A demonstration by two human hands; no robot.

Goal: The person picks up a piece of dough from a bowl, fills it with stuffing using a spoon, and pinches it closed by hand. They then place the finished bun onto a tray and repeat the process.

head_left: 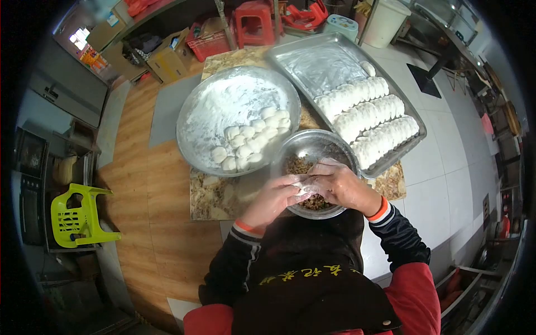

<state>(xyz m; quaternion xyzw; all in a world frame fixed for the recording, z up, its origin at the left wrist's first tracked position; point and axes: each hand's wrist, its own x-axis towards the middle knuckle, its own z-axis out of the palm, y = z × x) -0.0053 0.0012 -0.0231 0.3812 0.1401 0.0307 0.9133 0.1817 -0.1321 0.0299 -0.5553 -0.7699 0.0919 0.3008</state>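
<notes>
Both my hands meet over a steel bowl [340, 146] of brown minced filling [298, 165]. Between the fingers of my left hand [271, 201] and my right hand [337, 183] is a small white piece of dough [304, 190], mostly covered by the fingers. Flour whitens my fingertips. Left of the bowl, a wide round metal basin [195, 100] dusted with flour holds several round dough pieces [245, 139]. To the right lies a metal tray [307, 67] with rows of white filled dumplings [363, 106] at its near end.
All the vessels stand on a marbled tabletop [209, 198]. Beyond it are a red stool [254, 25], a red crate [209, 42], cardboard boxes [170, 58] and a white bucket [385, 22]. A lime-green chair [78, 215] stands on the floor to the left.
</notes>
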